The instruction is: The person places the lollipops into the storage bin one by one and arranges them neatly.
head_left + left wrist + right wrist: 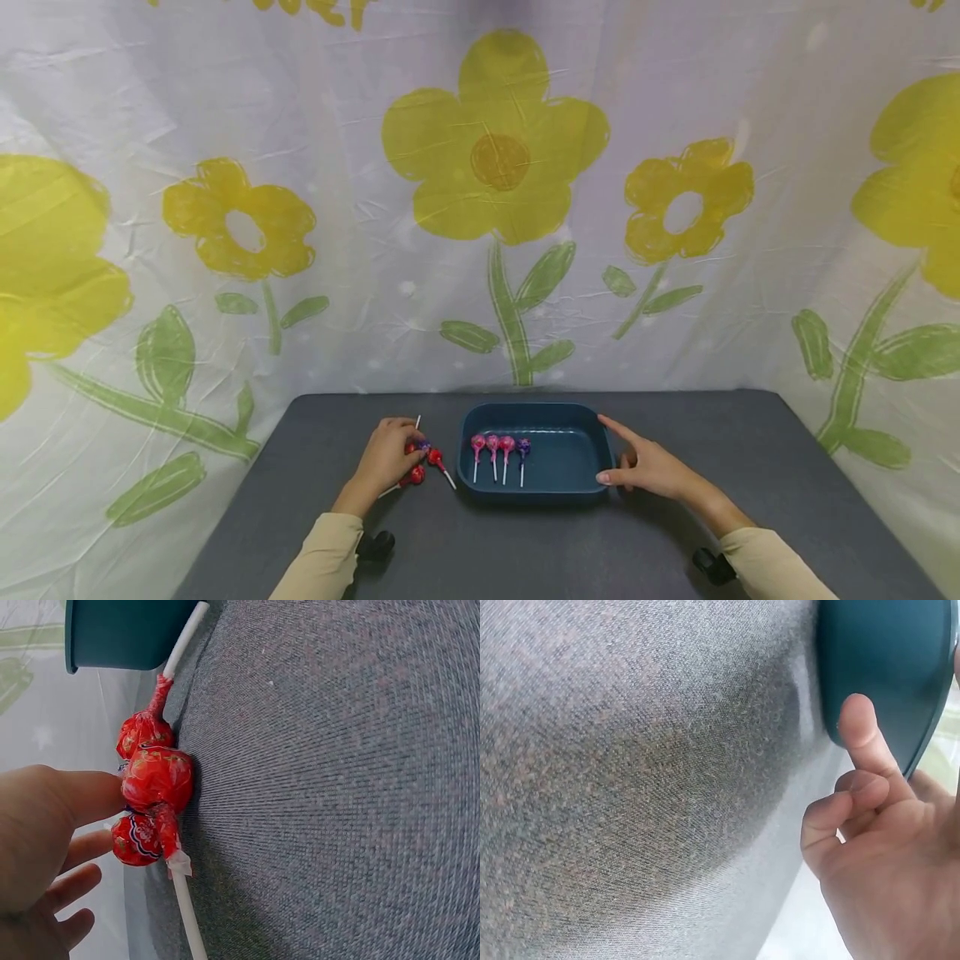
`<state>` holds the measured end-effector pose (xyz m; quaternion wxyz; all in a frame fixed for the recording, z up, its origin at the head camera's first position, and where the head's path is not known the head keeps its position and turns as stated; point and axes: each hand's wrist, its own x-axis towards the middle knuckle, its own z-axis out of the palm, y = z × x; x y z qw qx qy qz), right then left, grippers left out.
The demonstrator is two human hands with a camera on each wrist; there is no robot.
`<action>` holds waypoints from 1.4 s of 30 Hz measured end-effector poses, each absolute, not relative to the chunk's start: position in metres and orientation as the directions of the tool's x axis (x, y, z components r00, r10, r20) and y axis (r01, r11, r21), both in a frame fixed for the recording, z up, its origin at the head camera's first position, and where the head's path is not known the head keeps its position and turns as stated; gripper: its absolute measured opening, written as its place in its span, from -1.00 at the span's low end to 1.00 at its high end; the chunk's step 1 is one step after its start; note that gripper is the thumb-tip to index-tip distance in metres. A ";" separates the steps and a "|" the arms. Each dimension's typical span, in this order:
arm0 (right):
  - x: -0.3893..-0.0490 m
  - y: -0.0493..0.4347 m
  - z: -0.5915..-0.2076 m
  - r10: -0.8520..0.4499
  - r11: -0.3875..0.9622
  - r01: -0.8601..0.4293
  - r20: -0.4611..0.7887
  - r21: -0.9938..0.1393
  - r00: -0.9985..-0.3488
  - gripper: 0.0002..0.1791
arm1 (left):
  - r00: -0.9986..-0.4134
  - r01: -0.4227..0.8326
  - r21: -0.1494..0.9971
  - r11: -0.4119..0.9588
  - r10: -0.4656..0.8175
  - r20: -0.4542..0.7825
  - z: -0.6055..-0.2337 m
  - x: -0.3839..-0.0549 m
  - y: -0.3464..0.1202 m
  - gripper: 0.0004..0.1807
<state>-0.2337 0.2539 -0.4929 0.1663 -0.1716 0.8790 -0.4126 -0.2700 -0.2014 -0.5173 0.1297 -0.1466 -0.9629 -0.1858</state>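
My left hand (387,454) is over a small cluster of wrapped lollipops on the table's left. Its thumb and forefinger close around a purple lollipop (425,447), largely hidden in the left wrist view. Red lollipops (159,780) lie against the fingers, and one red lollipop (436,457) points its stick toward the tray. My right hand (651,469) rests at the right end of the dark teal tray (570,495), forefinger extended to the far corner and thumb at the near one. The other right fingers (829,817) curl beside the wall. Inside the tray, several lollipops stand in a row.
Three pink lollipops (492,444) and a purple lollipop (523,447) fill the tray's left half, sticks toward me. A dark grey cloth-covered table (525,550) lies beneath everything. Behind it hangs a white sheet (360,333) printed with yellow flowers.
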 end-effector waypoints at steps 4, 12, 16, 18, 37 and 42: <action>-0.234 0.254 -0.493 -0.440 0.596 -0.167 -0.145 -0.785 -0.886 0.08 | -0.925 0.319 0.317 0.893 0.220 0.310 -0.518 -0.269 -0.202 -0.83; -0.233 0.254 -0.494 -0.448 0.577 -0.162 -0.144 -0.801 -0.883 0.07 | -0.939 0.290 0.358 0.888 0.193 0.284 -0.519 -0.269 -0.202 -0.81; -0.233 0.254 -0.494 -0.439 0.576 -0.145 -0.155 -0.805 -0.885 0.07 | -0.946 0.274 0.369 0.888 0.178 0.273 -0.518 -0.268 -0.202 -0.80; -0.233 0.253 -0.494 -0.432 0.578 -0.133 -0.163 -0.805 -0.887 0.08 | -0.948 0.264 0.373 0.889 0.167 0.272 -0.518 -0.267 -0.202 -0.79; -0.233 0.252 -0.494 -0.436 0.564 -0.132 -0.158 -0.815 -0.886 0.06 | -0.911 0.407 0.401 0.821 0.328 0.251 -0.516 -0.268 -0.198 -0.76; -0.232 0.253 -0.495 -0.445 0.554 -0.144 -0.146 -0.820 -0.884 0.05 | -0.922 0.375 0.358 0.855 0.303 0.242 -0.519 -0.269 -0.201 -0.78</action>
